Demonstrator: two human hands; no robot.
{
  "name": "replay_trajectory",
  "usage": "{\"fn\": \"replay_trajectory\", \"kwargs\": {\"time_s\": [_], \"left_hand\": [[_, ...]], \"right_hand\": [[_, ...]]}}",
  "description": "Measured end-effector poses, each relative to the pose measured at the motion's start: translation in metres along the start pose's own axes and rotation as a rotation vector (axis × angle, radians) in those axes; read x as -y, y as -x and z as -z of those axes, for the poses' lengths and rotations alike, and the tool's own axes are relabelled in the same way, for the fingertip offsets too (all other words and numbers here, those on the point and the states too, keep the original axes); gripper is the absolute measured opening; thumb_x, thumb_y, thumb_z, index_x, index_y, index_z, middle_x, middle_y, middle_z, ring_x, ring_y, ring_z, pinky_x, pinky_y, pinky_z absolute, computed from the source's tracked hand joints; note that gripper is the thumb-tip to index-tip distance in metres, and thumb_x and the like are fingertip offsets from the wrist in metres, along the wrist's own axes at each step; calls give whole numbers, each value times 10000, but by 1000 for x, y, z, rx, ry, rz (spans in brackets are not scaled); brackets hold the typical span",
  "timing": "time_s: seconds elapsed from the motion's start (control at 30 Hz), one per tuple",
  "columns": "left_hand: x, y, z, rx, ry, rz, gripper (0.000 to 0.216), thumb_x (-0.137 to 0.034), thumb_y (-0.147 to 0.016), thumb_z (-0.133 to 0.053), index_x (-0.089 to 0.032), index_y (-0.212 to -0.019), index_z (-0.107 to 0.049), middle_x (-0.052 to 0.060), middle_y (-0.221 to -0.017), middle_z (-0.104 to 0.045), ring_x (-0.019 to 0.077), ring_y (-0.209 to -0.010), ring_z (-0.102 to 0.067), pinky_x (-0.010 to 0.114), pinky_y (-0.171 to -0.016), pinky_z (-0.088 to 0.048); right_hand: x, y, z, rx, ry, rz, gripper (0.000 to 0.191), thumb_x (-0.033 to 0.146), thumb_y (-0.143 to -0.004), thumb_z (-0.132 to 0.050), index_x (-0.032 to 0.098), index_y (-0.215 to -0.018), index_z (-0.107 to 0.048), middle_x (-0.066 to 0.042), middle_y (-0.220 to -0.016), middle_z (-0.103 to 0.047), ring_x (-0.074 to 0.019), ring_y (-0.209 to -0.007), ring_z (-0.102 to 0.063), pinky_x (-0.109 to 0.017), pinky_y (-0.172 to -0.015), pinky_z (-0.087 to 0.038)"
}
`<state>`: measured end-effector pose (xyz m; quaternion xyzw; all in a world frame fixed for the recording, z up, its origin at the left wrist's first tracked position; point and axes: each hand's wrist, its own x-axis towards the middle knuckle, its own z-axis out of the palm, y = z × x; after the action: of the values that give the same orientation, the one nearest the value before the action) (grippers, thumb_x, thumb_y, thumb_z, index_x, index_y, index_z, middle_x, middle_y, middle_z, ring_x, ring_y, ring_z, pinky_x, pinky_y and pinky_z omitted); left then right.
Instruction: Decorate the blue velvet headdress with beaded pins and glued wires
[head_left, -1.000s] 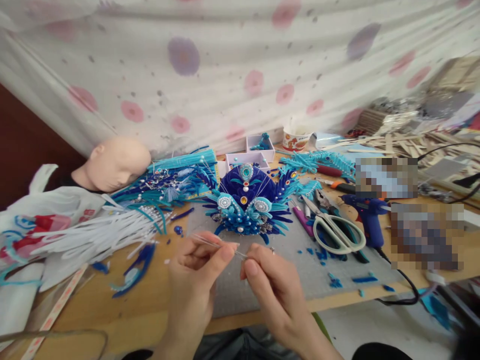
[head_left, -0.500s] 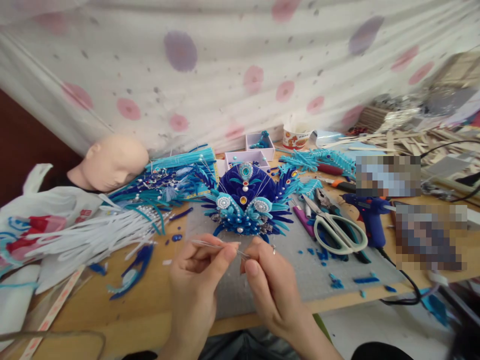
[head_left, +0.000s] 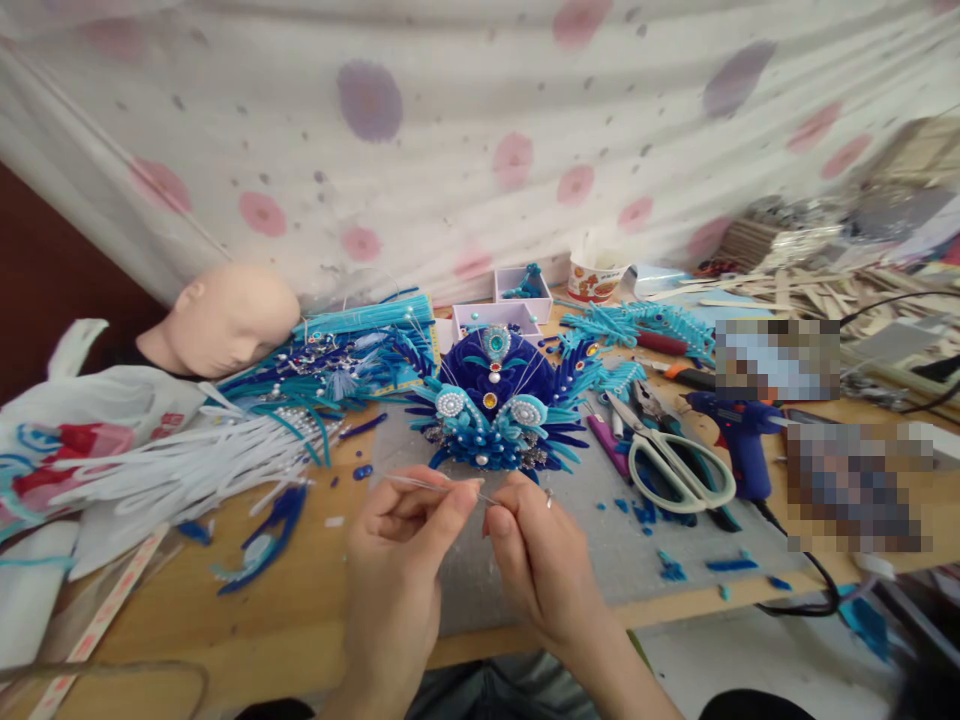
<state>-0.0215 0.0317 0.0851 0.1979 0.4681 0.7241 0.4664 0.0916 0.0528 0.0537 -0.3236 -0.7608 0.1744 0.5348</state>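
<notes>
A thin, silvery wire (head_left: 412, 481) runs between my two hands over the front of the table. My left hand (head_left: 397, 560) pinches it between thumb and fingers, with the loose end trailing to the left. The fingers of my right hand (head_left: 544, 565) are closed around the wire's other end, and a ring shows on one of them. Just beyond my fingertips stands a blue headdress (head_left: 491, 400) with turquoise petals, pearls and gem-like beads. Neither hand touches it. Both hands hover above a grey cutting mat (head_left: 480, 590).
Scissors (head_left: 679, 470), pliers (head_left: 646, 398) and a blue glue gun (head_left: 746, 450) lie at the right. White pipe cleaners (head_left: 195, 470) and a mannequin head (head_left: 225, 315) occupy the left. Small lilac boxes (head_left: 495, 320) stand behind the headdress. Blue scraps (head_left: 673, 567) dot the mat.
The view has shifted slightly. Both hands keep their grip on the wire, and the fingertips have moved only a little. The headdress stays in place.
</notes>
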Motion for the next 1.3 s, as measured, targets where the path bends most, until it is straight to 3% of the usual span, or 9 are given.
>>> {"fn": "replay_trajectory", "kwargs": {"time_s": [0.2, 0.47, 0.87, 0.97, 1.13, 1.3], "left_hand": [[2, -1, -2, -44, 43, 41, 351, -214, -494, -992, -170, -690, -705, -9, -614, -775, 105, -576, -746, 112, -601, -573], [2, 0, -9, -40, 124, 118, 395, -190, -426, -1007, -162, -682, -708, -32, -546, -740, 91, -548, -731, 98, -597, -566], [4, -1, 1, 40, 63, 122, 406, -204, -538, -970, -171, -822, -681, -23, -634, -774, 115, -601, -747, 157, -627, -584], [0, -8, 4, 83, -5, 97, 440, -230, -563, -963, -171, -884, -667, -13, -653, -783, 128, -582, -740, 184, -615, -587], [-12, -19, 5, 155, -136, 84, 495, -228, -565, -968, -167, -947, -659, -7, -622, -773, 152, -587, -746, 211, -629, -588], [-17, -20, 0, 157, -251, 41, 419, -234, -607, -950, -182, -937, -697, 2, -644, -786, 156, -625, -764, 185, -639, -588]], "right_hand": [[-5, -2, 0, 94, -14, -43, 222, 171, -1010, -399, 248, -810, -458, 34, -667, -512, -136, -536, -473, -245, -525, -339], [-9, -1, 2, 49, -98, -50, 232, 174, -1027, -417, 243, -808, -448, 41, -678, -501, -120, -564, -467, -226, -549, -363], [-1, -5, 8, 18, -216, -17, 234, 135, -977, -444, 225, -765, -486, 27, -653, -463, -133, -585, -432, -266, -541, -315], [-1, -6, 9, 67, -358, -112, 280, 226, -1019, -451, 212, -748, -523, 16, -659, -496, -138, -609, -467, -271, -582, -348], [-1, -7, 5, 119, -623, -414, 447, 395, -1069, -432, 196, -684, -544, 22, -621, -499, -122, -595, -461, -255, -589, -349], [-5, -7, 4, 99, -721, -493, 465, 442, -1028, -521, 193, -635, -535, 30, -585, -442, -117, -572, -420, -244, -561, -335]]}}
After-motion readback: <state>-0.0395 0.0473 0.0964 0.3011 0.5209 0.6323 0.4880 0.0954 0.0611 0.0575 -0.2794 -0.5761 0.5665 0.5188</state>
